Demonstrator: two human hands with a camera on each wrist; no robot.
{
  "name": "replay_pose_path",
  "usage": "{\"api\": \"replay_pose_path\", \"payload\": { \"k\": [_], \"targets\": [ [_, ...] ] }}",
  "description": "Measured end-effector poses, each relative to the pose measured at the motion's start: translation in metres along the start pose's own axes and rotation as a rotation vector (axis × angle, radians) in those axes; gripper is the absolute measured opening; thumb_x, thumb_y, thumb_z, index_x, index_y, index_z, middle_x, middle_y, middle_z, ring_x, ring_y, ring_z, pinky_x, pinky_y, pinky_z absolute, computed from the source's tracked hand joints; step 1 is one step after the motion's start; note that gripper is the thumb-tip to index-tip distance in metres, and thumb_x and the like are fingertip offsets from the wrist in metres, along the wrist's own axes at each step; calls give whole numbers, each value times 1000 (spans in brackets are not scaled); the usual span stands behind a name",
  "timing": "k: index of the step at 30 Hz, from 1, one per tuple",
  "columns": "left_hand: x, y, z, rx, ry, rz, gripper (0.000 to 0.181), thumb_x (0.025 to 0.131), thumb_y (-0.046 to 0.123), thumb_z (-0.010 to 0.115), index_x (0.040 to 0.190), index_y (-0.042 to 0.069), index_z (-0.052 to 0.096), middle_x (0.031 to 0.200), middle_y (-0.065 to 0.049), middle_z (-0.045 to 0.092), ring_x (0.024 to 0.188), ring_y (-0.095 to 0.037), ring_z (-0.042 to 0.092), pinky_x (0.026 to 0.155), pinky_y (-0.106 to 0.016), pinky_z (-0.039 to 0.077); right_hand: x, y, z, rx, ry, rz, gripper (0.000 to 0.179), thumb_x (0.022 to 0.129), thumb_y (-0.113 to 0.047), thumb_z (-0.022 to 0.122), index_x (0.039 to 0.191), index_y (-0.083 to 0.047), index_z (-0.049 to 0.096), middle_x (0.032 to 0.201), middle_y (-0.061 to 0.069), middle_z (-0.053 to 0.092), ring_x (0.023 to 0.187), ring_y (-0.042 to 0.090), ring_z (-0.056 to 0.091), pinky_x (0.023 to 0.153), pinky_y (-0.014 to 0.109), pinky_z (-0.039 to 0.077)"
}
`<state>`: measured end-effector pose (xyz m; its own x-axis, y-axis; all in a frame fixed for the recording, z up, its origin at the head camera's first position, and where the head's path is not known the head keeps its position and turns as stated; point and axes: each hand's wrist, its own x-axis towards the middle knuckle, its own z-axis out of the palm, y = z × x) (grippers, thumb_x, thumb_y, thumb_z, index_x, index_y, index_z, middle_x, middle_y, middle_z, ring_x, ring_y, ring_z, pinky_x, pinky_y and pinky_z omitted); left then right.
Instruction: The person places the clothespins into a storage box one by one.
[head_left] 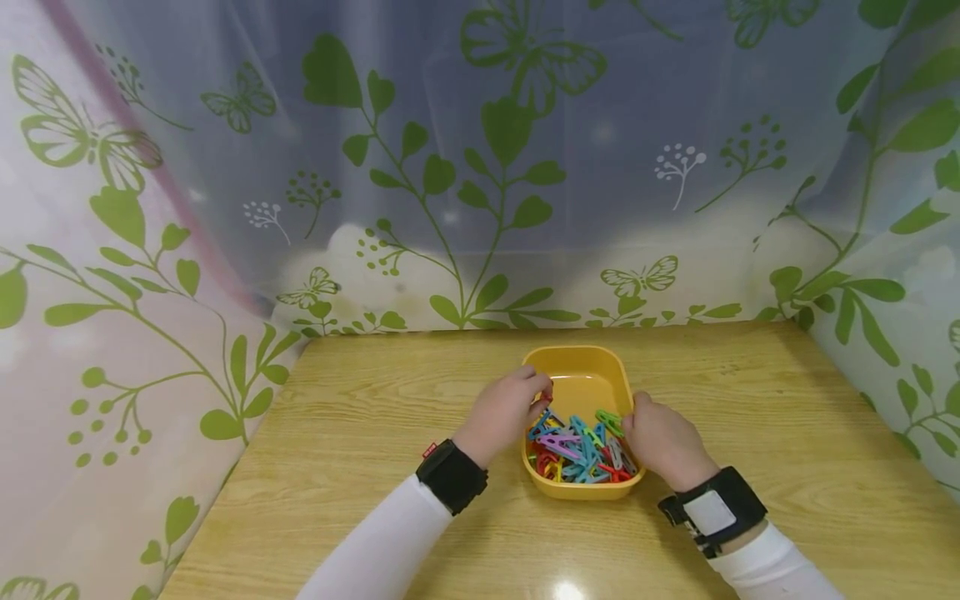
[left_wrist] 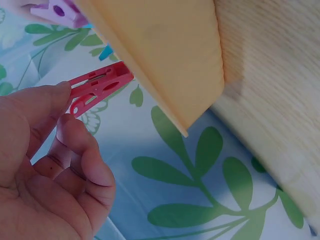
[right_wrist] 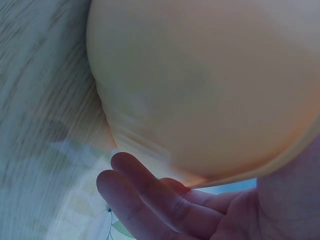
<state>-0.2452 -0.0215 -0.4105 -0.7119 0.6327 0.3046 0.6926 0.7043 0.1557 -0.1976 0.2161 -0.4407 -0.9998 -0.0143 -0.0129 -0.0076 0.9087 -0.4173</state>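
My left hand (head_left: 501, 414) pinches a red clothespin (left_wrist: 103, 88) between thumb and forefinger at the left rim of a yellow plastic tub (head_left: 581, 492). In the left wrist view, the clothespin's front end meets the rim; whether it is clamped there I cannot tell. My right hand (head_left: 667, 442) grips the tub's right rim, fingers (right_wrist: 150, 192) against the outer wall and thumb over the edge. Many colored clothespins (head_left: 573, 450) are heaped in the tub's near half, among them a purple one (head_left: 558, 443) and a green one (head_left: 610, 422) beside the right hand.
The tub stands on a light wood-grain table (head_left: 390, 400), near its back edge. Behind the table and at both sides hangs a curtain (head_left: 420, 250) printed with leaves and butterflies. Inside the tub, the far part of its floor shows bare.
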Motion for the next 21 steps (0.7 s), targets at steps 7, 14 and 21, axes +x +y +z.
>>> {"api": "replay_pose_path", "payload": {
  "k": [7,14,21],
  "targets": [
    [-2,0,6,7,-52,-19,5,99,20,71,103,18,71,93,3,59,76,-7,55,66,-18,46,0,-2,1,4,-4,3,35,105,-14,46,121,17,50,82,15,59,64,23,55,53,33,44],
    [-4,1,10,20,-65,-13,6,100,20,70,105,18,72,96,2,62,77,-7,56,68,-19,48,1,-1,2,-7,2,-6,35,105,-14,45,121,17,50,81,15,59,63,23,55,52,33,44],
    [-7,-1,12,19,-56,2,9,101,21,69,106,16,74,96,1,62,77,-8,54,69,-21,49,0,-1,3,-6,2,-10,32,104,-14,42,116,15,51,77,12,57,61,23,54,51,34,43]
  ]
}}
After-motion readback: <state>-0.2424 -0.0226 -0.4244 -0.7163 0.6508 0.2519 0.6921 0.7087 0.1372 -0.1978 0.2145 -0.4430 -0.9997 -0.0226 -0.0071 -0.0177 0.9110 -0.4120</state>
